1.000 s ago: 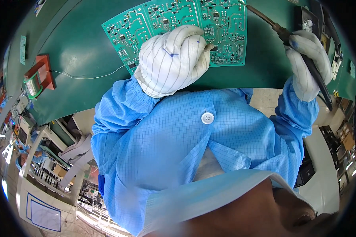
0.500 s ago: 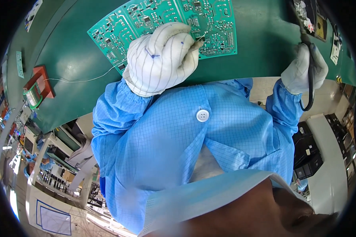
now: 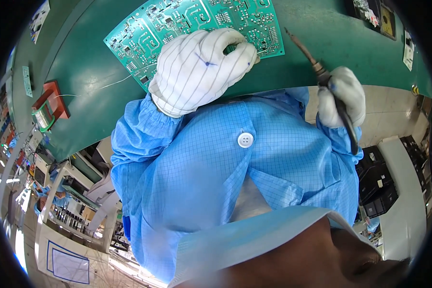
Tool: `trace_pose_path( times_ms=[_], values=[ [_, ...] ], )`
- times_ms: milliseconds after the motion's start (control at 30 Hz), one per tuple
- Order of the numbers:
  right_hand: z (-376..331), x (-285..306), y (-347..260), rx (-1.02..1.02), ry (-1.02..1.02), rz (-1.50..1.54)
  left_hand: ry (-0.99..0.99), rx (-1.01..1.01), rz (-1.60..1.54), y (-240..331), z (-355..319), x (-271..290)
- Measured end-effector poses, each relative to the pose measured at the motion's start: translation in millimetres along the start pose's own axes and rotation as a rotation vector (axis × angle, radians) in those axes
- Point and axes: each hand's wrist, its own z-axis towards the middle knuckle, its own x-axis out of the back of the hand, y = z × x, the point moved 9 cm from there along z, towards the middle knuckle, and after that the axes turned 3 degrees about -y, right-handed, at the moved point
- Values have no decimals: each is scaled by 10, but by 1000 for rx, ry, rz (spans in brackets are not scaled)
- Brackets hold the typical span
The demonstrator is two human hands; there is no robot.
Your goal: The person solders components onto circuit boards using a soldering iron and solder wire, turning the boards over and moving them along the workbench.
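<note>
Curling right hand [image 3: 343,98] round soldering iron [image 3: 342,109], left hand [image 3: 201,69] pinching wire [image 3: 116,83], tray [image 3: 354,11] holding bits [image 3: 371,18]

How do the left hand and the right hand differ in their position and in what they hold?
The left hand is over the near edge of the circuit board; the right hand is off to the board's right.
The left hand seems to pinch thin solder wire; the right hand grips a soldering iron.
Both wear white gloves, with blue sleeves behind.
</note>
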Motion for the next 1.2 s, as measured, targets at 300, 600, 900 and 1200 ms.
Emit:
trace_pose_path(
  times_ms=[300,600,900,1200],
  values=[
    [-47,-157,-218,191,111,-150,99,23,0,-8,-8,-23],
    [-58,-204,-229,179,65,-202,101,24,78,9,-16,-27],
    [-32,-214,-235,212,31,-201,92,53,65,23,-104,-22],
    [77,-227,-224,136,-20,-250,15,71,-31,-16,-324,42]
  ],
)
